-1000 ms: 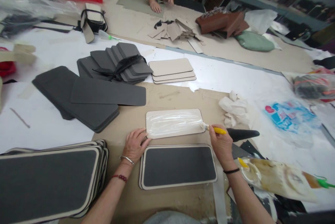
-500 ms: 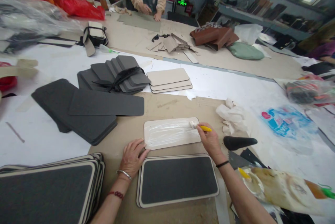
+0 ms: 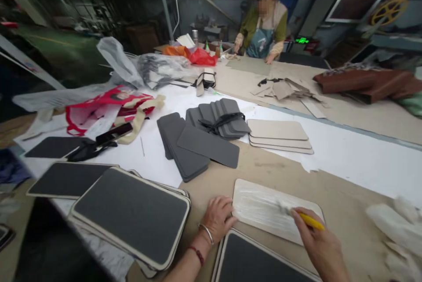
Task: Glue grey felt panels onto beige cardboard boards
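Note:
A pale rectangular panel (image 3: pixel 257 198) lies on the brown board, its face covered with streaky, wet-looking white stuff, probably glue. My right hand (image 3: pixel 319 244) grips a brush by its yellow handle (image 3: pixel 311 221); the bristles touch the panel near its middle. At the panel's left end my left hand (image 3: pixel 217 217) rests with fingers stretched out, the tips on the edge. Just below lie dark panels with pale rims (image 3: pixel 260 262), partly cut off by the frame. Left of my left hand is a stack of similar rimmed panels (image 3: pixel 135 216).
Dark grey sheets (image 3: pixel 194 150) and a tied grey bundle (image 3: pixel 227 119) lie beyond, beside several beige boards (image 3: pixel 277 130). Crumpled white paper (image 3: pixel 395 225) is at right. A red bag (image 3: pixel 108 110) and phone (image 3: pixel 115 133) lie left. A co-worker (image 3: pixel 263 31) stands across the table.
My view has swung left and up, showing more of the left side. The brush has moved from the panel's right end towards its middle. The co-worker's hands have moved apart.

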Demonstrator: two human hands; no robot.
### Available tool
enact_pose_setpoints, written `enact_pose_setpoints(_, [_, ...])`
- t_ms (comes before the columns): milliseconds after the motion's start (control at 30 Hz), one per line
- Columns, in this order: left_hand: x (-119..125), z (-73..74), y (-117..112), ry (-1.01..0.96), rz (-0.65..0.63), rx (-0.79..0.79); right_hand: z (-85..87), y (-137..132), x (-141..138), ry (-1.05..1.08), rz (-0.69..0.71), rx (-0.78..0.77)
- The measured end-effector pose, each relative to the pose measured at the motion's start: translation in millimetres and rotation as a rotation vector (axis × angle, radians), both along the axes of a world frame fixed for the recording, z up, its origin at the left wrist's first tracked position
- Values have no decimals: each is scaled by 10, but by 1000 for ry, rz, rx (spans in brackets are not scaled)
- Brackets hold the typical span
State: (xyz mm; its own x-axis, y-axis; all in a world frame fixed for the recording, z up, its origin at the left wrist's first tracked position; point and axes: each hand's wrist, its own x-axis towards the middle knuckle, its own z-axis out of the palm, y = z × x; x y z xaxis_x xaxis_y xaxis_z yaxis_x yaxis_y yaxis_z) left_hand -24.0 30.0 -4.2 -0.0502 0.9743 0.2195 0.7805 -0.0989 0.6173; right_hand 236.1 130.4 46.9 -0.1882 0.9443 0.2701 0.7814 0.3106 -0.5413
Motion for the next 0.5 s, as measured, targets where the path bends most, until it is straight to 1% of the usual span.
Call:
enact_pose_setpoints(67, [9, 2, -3, -36, 12, 0, 131, 39, -258, 13, 55, -69])
enact_pose_setpoints(133, [23, 8, -13, -70, 16, 4, 280, 130, -564, 21, 146, -59])
enact_pose_setpoints(233, [35, 3, -25, -96, 22, 24, 432, 333, -1093, -44, 370, 102])
enact_pose_setpoints(300, [21, -40, -24, -78, 29, 56, 463, 459, -1449, -184, 490, 223])
enact_pose_setpoints(367, [-10, -144, -8, -17, 3, 122, 443, 554, -1767, -343, 539, 316])
enact_pose_setpoints(400, [-27, -222, 9, 26, -11, 166, 415, 590, -1903, -411, 549, 345])
enact_pose_setpoints(467, [-46, -422, 62, 127, -49, 271, 332, 644, -2126, -519, 554, 352])
enact_pose_setpoints(500, [-41, -535, 96, 172, -39, 338, 281, 665, -2213, -561, 549, 328])
